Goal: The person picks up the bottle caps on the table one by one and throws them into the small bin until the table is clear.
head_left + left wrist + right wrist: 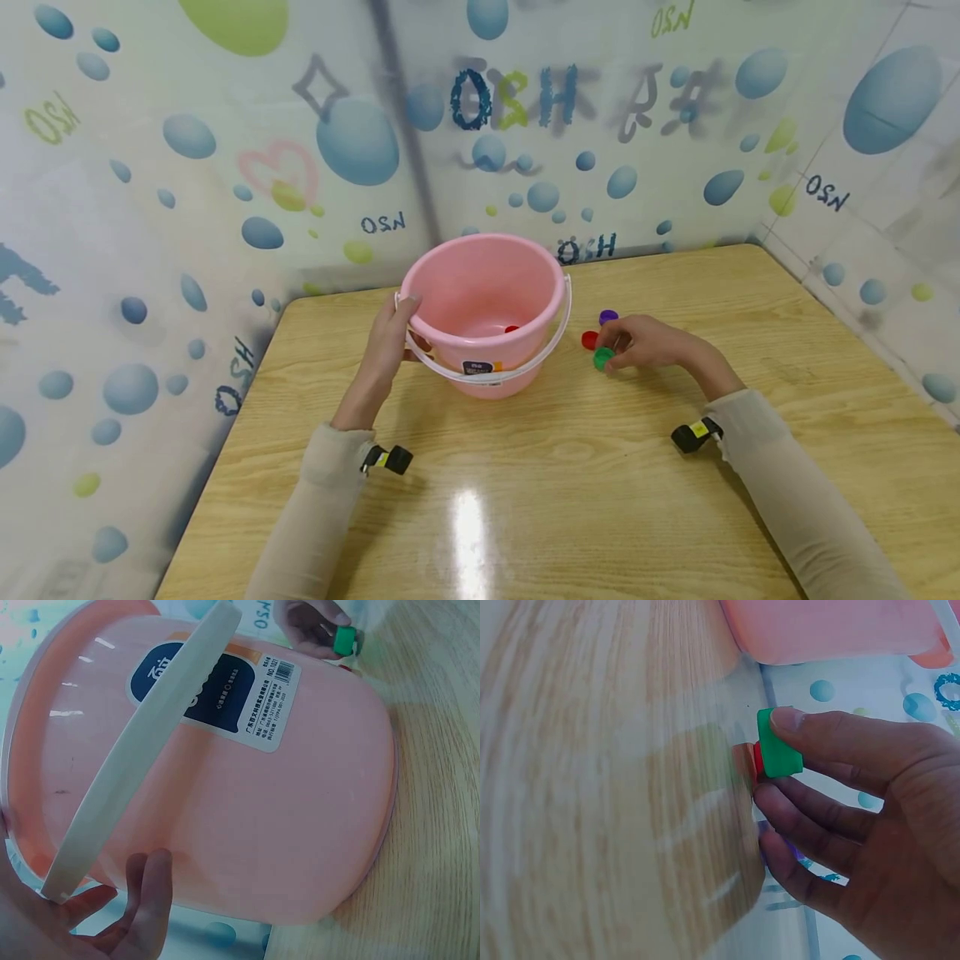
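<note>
A pink bucket (483,250) with a white handle (517,367) stands on the wooden table. My left hand (388,337) grips its left rim, thumb over the edge and fingers (154,892) against the outer wall. To the right of the bucket, my right hand (648,340) pinches a round green cap (603,359) between thumb and fingers, close to the tabletop. Beside it lie a red cap (590,340) and a purple cap (608,317), which my fingers partly hide in the right wrist view. Something small and red (512,329) shows inside the bucket.
The wooden table (570,500) meets a wall (525,192) at the back, printed with blue and green drops. Another wall (862,192) runs along the right side. A label (266,701) is stuck on the bucket's front, and its handle hangs down across that side.
</note>
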A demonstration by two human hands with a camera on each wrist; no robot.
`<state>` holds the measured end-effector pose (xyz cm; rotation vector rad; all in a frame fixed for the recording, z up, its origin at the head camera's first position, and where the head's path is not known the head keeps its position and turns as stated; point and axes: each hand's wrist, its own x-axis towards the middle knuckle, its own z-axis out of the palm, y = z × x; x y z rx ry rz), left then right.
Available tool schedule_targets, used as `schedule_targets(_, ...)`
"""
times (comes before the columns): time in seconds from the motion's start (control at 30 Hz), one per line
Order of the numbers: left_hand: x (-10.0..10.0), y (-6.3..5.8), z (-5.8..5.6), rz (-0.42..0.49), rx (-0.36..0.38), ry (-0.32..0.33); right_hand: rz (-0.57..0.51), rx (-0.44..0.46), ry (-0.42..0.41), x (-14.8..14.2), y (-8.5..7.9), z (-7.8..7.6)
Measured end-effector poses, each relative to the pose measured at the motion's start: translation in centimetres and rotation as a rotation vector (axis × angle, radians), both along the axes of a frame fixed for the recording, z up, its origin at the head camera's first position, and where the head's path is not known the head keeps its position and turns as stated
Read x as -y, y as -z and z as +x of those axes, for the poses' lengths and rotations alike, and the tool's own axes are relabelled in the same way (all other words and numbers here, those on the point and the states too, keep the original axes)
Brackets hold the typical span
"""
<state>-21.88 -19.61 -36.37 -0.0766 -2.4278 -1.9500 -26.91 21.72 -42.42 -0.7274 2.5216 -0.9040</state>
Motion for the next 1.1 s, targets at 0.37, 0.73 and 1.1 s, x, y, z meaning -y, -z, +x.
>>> schedule_targets(0.37, 0.0, 0.0, 0.0, -0.007, 0.009, -0.003, 0.008, 0.008, 0.024, -0.1, -0.3, 0.1)
schedule_targets(0.73, 0.2, 0.0, -0.1, -0.005, 0.004, -0.001, -0.055, 0.065, 0.032, -0.5, -1.2, 0.2)
schedule_targets(1.1, 0.1, 0.0, -0.1, 0.006, 0.001, -0.001, -0.062, 0.045, 0.030, -0.4, -1.6, 0.4)
